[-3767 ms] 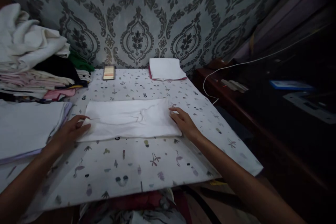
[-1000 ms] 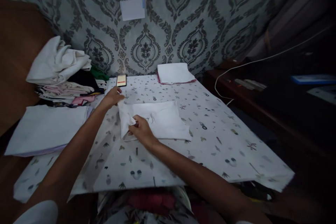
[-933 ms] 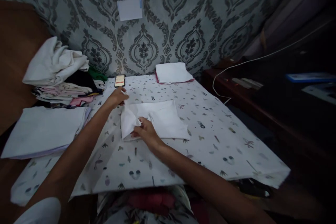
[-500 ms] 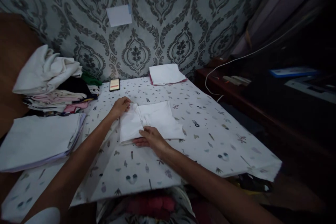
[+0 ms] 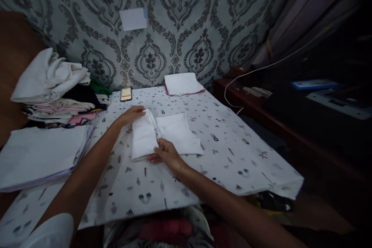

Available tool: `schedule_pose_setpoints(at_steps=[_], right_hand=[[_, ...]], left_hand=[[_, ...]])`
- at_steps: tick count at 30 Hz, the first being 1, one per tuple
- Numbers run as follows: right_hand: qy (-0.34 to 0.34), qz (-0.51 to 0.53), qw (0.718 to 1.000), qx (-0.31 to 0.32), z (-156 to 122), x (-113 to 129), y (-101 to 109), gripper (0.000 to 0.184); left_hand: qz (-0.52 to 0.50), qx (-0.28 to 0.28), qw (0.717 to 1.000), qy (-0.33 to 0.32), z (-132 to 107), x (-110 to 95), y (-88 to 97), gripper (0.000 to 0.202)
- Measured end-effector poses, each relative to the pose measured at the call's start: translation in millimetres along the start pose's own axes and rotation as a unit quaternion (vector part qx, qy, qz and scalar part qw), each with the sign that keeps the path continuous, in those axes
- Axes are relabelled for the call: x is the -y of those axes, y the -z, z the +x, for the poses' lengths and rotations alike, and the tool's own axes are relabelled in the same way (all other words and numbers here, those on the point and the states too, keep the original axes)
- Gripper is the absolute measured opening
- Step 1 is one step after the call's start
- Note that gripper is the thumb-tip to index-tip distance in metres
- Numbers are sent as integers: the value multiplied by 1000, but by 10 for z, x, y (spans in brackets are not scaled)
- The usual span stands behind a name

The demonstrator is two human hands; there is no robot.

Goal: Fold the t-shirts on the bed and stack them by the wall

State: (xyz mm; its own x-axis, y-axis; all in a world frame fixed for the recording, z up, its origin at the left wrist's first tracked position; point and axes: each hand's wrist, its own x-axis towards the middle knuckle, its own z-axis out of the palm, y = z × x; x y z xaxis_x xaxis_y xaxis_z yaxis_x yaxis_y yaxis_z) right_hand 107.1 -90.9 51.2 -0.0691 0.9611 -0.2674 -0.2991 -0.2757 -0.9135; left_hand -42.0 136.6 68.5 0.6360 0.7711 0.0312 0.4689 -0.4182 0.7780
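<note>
A white garment [image 5: 177, 135] lies partly folded on the patterned sheet [image 5: 215, 178], its left part doubled over toward the middle. My left hand [image 5: 131, 116] pinches the far left edge of that fold, and the cloth there is lifted slightly. At the near edge, my right hand [image 5: 168, 155] grips the fold's corner, thumb on top and fingers underneath. Whether the piece is a shirt or something else I cannot tell.
Folded white cloths [image 5: 43, 155] are stacked at the left, with a heap of clothes [image 5: 52, 81] behind. A phone [image 5: 126, 93] and another folded white cloth [image 5: 184, 83] lie near the wall. A white cable [image 5: 232, 81] hangs at right, beside a dark red ledge [image 5: 250, 104].
The far end of the fold has been raised and straightened by my left hand, which shifted slightly. My right hand stays on the near corner. The view moved a little.
</note>
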Motion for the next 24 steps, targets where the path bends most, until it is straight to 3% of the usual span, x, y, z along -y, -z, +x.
schedule_pose_setpoints(at_steps=[3, 7, 12, 14, 19, 22, 24], right_hand=[[36, -33, 999, -11, -1, -46, 16, 31], [35, -64, 997, -9, -16, -62, 57, 32], [2, -47, 999, -10, -14, -53, 80, 33], [0, -47, 999, -14, -9, -48, 70, 33], [-10, -62, 998, -7, -27, -25, 73, 29], [-1, -147, 989, -19, -74, 30, 140, 30], [68, -260, 961, -60, -98, 102, 181, 31]], left_hand=[[-17, 17, 1000, -3, -20, -46, 23, 47], [30, 40, 999, -2, 81, -67, -98, 42], [142, -2, 990, 3, 116, -131, -232, 27], [179, -36, 983, 6, 27, -202, -267, 20], [311, -116, 943, -35, -353, -370, -553, 40], [331, -74, 940, -34, -542, -365, -821, 53], [328, -41, 943, -24, -609, -335, -942, 59]])
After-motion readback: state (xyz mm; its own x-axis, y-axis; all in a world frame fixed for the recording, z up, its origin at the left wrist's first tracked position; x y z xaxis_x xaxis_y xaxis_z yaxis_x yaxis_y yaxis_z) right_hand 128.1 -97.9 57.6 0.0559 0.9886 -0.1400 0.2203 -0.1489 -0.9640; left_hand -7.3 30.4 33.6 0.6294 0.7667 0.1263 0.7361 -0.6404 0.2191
